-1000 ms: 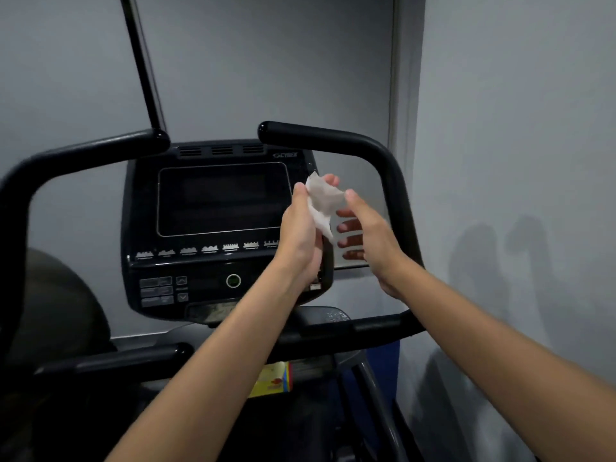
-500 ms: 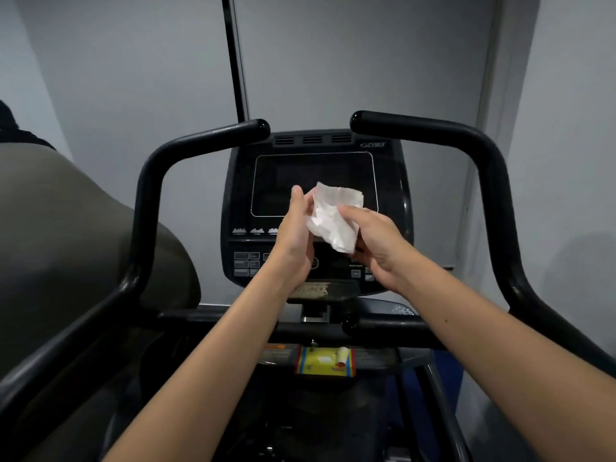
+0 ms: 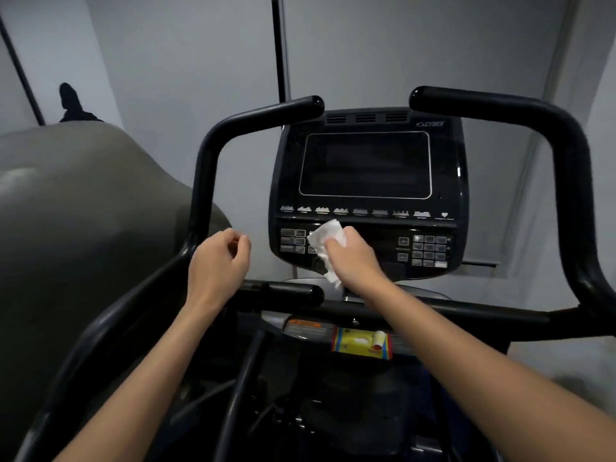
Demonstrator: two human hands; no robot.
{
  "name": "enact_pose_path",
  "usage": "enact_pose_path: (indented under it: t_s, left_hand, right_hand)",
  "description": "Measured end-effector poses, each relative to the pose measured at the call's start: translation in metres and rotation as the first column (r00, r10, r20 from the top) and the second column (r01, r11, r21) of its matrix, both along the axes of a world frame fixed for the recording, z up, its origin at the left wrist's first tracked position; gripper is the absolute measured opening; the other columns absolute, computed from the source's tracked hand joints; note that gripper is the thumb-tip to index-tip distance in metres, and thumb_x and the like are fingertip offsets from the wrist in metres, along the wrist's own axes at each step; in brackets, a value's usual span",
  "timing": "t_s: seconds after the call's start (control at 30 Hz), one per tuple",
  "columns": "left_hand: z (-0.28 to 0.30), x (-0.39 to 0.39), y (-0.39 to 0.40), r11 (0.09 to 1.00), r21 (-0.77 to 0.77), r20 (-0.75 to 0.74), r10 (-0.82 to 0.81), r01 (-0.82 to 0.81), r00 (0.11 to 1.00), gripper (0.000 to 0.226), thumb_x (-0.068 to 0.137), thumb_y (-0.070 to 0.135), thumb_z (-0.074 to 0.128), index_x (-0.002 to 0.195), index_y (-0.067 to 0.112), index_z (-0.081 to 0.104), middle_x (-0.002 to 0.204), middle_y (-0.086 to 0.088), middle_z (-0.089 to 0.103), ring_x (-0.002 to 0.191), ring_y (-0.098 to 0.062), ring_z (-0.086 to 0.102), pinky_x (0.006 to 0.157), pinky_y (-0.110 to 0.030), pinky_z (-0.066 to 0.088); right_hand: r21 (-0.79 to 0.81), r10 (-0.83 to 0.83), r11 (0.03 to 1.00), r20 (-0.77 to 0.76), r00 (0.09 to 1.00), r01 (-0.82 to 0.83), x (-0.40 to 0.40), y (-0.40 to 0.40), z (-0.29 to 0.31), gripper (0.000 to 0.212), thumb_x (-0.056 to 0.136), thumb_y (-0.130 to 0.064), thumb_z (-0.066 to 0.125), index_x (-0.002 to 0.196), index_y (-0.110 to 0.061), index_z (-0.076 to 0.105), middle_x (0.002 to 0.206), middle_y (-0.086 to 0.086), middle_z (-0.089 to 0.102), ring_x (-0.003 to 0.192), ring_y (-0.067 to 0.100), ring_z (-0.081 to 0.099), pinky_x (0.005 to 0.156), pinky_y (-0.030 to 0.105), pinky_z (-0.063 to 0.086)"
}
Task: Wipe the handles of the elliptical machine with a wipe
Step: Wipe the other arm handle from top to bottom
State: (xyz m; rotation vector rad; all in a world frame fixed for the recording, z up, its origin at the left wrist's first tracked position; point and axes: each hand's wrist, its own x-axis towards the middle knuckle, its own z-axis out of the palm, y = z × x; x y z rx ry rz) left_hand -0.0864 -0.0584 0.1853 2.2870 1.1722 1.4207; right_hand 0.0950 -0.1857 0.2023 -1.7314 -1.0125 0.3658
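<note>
A crumpled white wipe [image 3: 325,243] is gripped in my right hand [image 3: 353,258], held in front of the lower button panel of the black console [image 3: 365,165]. My left hand [image 3: 218,263] hovers empty with loosely curled fingers, just right of the left handle [image 3: 206,168], apart from it. The left handle is a black curved bar rising and bending toward the console. The right handle [image 3: 566,155] mirrors it on the far right. A short black inner grip [image 3: 290,291] lies below both hands.
A yellow tissue packet [image 3: 361,343] sits on the shelf under the console. A large grey rounded machine housing [image 3: 83,211] fills the left side. Grey walls stand close behind and to the right. A dark vertical pole [image 3: 279,48] rises behind the console.
My left hand has let go of the wipe and moved left toward the left handle. My right hand keeps the wipe and has dropped lower. The view has shifted right.
</note>
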Motion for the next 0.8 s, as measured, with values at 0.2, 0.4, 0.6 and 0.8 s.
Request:
enact_pose_path:
  t_s: [0.2, 0.4, 0.6, 0.8]
  left_hand:
    - [-0.002, -0.039, 0.024, 0.94, 0.242, -0.13, 0.276, -0.24, 0.952, 0.011, 0.089, 0.021, 0.063, 0.087, 0.01, 0.064, 0.083, -0.008, 0.058, 0.077, -0.034, 0.056, 0.071, -0.044, 0.046]
    - [-0.002, -0.065, 0.041, 0.95, 0.097, -0.363, 0.311, -0.296, 0.879, 0.023, 0.093, 0.021, 0.059, 0.111, 0.007, 0.059, 0.11, -0.018, 0.057, 0.103, -0.041, 0.054, 0.08, -0.048, 0.046]
    - [0.024, -0.089, 0.047, 0.828, -0.302, -0.726, 0.122, -0.473, 0.677, 0.058, 0.103, 0.052, 0.045, 0.143, 0.01, 0.045, 0.14, -0.016, 0.055, 0.127, -0.036, 0.055, 0.094, -0.043, 0.045]
    - [0.0, -0.109, 0.033, 0.89, 0.001, -0.75, 0.302, -0.455, 0.589, 0.058, 0.104, 0.059, 0.037, 0.125, 0.007, 0.053, 0.12, -0.015, 0.065, 0.11, -0.038, 0.063, 0.075, -0.039, 0.039]
  right_hand:
    - [-0.279, 0.24, 0.955, 0.517, 0.822, -0.104, -0.069, 0.045, -0.034, 0.02, 0.105, -0.034, 0.031, 0.11, -0.017, 0.039, 0.117, 0.019, 0.065, 0.108, 0.04, 0.061, 0.082, 0.046, 0.04]
    - [-0.387, 0.349, 0.917, 0.655, 0.67, -0.1, -0.101, 0.087, -0.048, 0.036, 0.106, -0.045, 0.025, 0.122, -0.018, 0.043, 0.127, 0.013, 0.064, 0.116, 0.036, 0.06, 0.093, 0.047, 0.038]
    - [-0.422, 0.395, 0.905, 0.795, 0.461, -0.048, -0.101, 0.1, -0.06, 0.046, 0.107, -0.046, 0.017, 0.136, -0.026, 0.046, 0.13, 0.01, 0.06, 0.119, 0.034, 0.059, 0.097, 0.046, 0.039]
    - [-0.371, 0.3, 0.917, 0.883, 0.36, 0.146, -0.053, 0.066, -0.069, 0.039, 0.105, -0.044, 0.026, 0.117, -0.017, 0.052, 0.12, 0.009, 0.066, 0.108, 0.031, 0.064, 0.085, 0.041, 0.042]
